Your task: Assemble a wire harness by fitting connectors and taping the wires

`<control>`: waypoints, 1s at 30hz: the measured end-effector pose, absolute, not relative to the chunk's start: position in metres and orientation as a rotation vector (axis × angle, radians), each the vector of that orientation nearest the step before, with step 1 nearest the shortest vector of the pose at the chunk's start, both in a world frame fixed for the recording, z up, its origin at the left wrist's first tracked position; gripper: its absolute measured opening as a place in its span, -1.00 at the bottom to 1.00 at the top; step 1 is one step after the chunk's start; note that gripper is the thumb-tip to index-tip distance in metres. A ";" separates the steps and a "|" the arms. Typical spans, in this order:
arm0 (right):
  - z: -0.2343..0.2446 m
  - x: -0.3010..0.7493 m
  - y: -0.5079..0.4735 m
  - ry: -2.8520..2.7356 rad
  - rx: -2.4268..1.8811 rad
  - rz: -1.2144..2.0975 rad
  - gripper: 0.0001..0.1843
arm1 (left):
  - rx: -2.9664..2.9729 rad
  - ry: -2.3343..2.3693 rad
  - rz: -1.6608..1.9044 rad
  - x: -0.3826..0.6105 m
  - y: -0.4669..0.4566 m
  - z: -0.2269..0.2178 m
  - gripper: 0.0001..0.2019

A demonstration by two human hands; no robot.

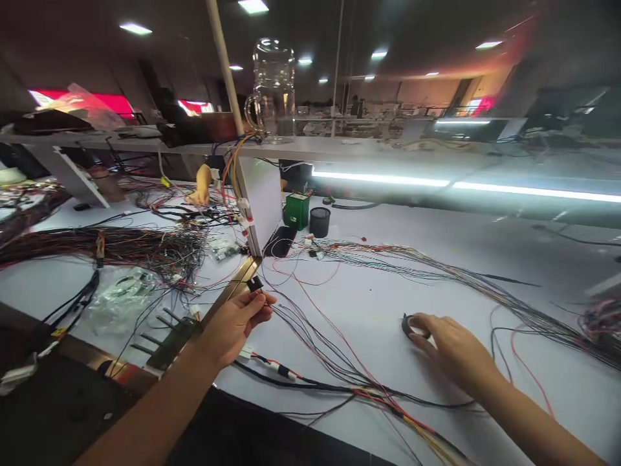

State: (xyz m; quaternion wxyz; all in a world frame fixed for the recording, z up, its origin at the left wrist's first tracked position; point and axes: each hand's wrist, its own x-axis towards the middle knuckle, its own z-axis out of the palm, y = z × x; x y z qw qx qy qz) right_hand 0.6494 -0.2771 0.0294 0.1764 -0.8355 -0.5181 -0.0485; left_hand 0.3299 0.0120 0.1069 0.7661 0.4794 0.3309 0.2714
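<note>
Left hand (240, 323): fingertips pinching black connector (255, 283), nearer wearer and left of green box (296, 211).
Right hand (451, 353): thumb and fingers gripping black tape roll (416, 325), nearer wearer and right of green box.
Thin wires (317, 346): loose, nearer than green box.
Progress: looks early; wires seem unwrapped, tape apart from connector; remainder can't tell.
Writing: none legible.

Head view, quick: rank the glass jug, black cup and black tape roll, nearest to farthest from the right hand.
1. Black tape roll: held by the right hand.
2. Black cup: farther back, beside the green box.
3. Glass jug: up on the shelf.
</note>
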 end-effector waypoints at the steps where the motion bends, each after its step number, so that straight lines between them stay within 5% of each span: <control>1: 0.019 0.656 -0.281 -1.500 -2.369 -0.135 -0.68 | 1.016 0.708 0.592 0.332 0.010 0.107 -0.79; 5: 0.018 0.638 -0.256 -1.533 -2.040 0.042 -0.71 | 0.955 0.657 0.597 0.341 0.000 0.113 -0.75; 13: 0.137 0.545 -0.169 -1.552 -1.227 0.635 -0.89 | 1.201 0.614 0.601 0.350 -0.017 0.132 -0.72; 30: 0.180 0.533 -0.137 -2.090 -1.167 0.184 -0.90 | 1.418 0.492 0.512 0.345 -0.035 0.153 -0.67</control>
